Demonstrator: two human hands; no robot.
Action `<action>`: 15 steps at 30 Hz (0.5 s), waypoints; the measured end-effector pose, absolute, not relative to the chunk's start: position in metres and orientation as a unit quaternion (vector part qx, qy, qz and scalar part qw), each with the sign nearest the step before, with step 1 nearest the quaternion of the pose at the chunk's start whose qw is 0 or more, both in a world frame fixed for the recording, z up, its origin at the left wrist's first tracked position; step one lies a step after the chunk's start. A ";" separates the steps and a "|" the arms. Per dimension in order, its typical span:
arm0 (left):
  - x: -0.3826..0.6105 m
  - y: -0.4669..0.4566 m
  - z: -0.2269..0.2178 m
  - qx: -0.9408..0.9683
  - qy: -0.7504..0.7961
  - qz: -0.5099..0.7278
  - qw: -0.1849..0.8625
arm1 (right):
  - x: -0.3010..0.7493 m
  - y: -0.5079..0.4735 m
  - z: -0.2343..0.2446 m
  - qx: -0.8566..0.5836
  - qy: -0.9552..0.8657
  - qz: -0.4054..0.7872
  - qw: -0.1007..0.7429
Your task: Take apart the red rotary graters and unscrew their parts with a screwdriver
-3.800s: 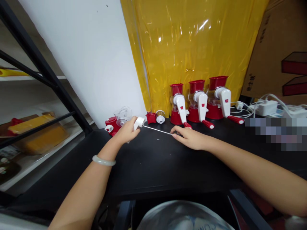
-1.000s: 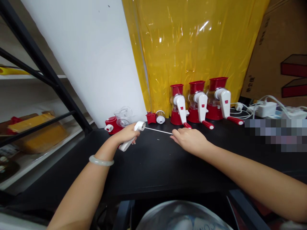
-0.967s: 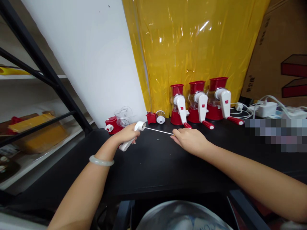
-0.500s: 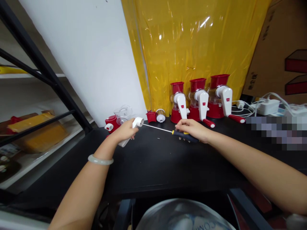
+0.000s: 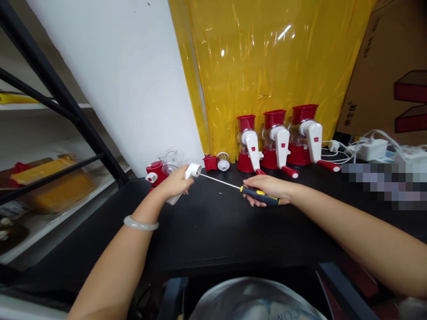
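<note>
1. Reference: all clock directions are as seen in the head view, twelve o'clock pointing away from the person.
2. Left hand [image 5: 176,183]: thumb and fingers are closed around a white plastic crank with a round, hollow collar [image 5: 191,170]. The crank's long axis runs from the collar down to between seven and eight o'clock.
3. Right hand [image 5: 271,184]: the thumb lies along a long, blue-and-yellow-handled screwdriver [image 5: 258,194], with the fingers curled beneath the handle. Grip pressure cannot be told.
4. Controlling relation, as judged: from the right fingers, the collar lies between nine and ten o'clock. The thin metal shaft [image 5: 220,181] spans the gap along that same line, its far end at the collar's open mouth. Whether the tip is seated inside cannot be told.
5. Nearer hand: the left, directly at the collar; the right is well apart, at the handle end.
6. Surroundings: a red plastic grinder base [image 5: 154,170] stands at ten o'clock from the left hand, partly hidden. Three red-and-white plastic grinders [image 5: 279,142] stand between eleven and two o'clock from the right hand. A small, pale sliver [image 5: 220,193] lies on the black tabletop [image 5: 213,235], at six o'clock from the shaft.
</note>
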State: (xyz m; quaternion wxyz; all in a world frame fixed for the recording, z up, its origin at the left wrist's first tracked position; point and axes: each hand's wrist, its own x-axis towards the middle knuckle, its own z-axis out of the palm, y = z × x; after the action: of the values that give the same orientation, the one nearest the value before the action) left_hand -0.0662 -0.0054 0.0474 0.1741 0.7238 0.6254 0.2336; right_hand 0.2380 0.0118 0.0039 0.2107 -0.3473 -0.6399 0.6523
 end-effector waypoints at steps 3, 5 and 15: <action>-0.067 -0.005 0.045 0.722 0.626 0.236 0.177 | 0.237 0.012 0.001 -0.334 -0.669 0.643 0.167; -0.067 -0.004 0.045 0.719 0.626 0.242 0.182 | 0.237 0.011 0.000 -0.335 -0.681 0.629 0.166; -0.066 -0.005 0.044 0.723 0.620 0.239 0.188 | 0.238 0.006 -0.004 -0.339 -0.674 0.643 0.128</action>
State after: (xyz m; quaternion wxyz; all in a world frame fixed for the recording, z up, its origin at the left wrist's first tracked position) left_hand -0.0656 -0.0046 0.0439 0.1884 0.7233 0.6199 0.2390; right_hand 0.2376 0.0064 -0.0039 0.1278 -0.3390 -0.6743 0.6434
